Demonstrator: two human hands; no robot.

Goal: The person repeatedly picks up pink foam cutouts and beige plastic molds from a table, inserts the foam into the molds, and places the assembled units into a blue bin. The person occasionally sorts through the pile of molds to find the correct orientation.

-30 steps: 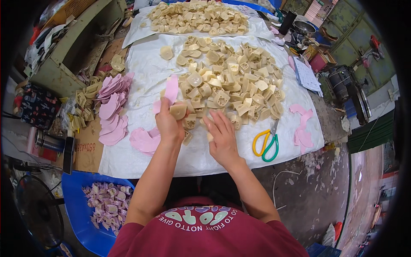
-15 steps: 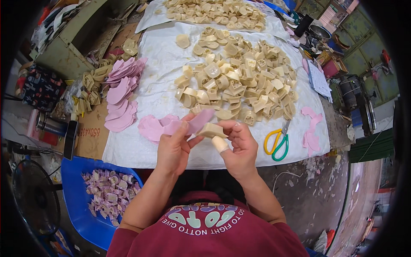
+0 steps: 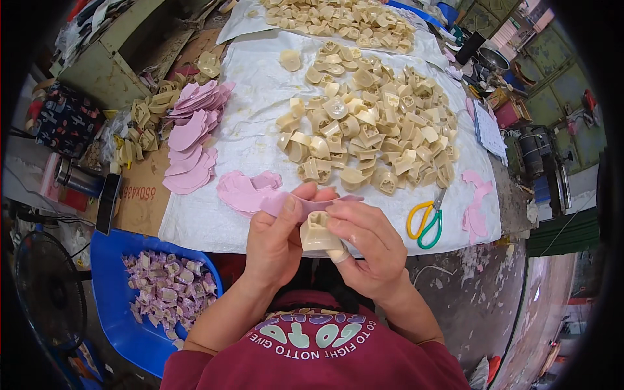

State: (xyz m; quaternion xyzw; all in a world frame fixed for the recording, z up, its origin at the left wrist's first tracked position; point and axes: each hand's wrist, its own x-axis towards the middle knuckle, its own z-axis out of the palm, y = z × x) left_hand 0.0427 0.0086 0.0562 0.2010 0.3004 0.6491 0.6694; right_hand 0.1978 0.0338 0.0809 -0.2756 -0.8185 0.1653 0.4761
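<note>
My left hand pinches a curved pink sheet piece, which stretches across behind a beige plastic shoe heel. In my right hand is the heel, held with its hollow, ribbed end turned up. The right thumb, wrapped in a light cover, presses against the heel's side. Fingers of the right hand also reach the far end of the pink piece. Just beyond the left hand lies a small stack of pink pieces.
A large pile of beige heels covers the middle of the white sheet. Yellow-and-green-handled scissors lie right, near pink scraps. More pink pieces lie left. A blue tub holds pink-covered heels.
Both hands have drawn closer to my body. The heel has been turned so its hollow end faces up, and the pink piece now runs across behind it, reaching the right fingers.
</note>
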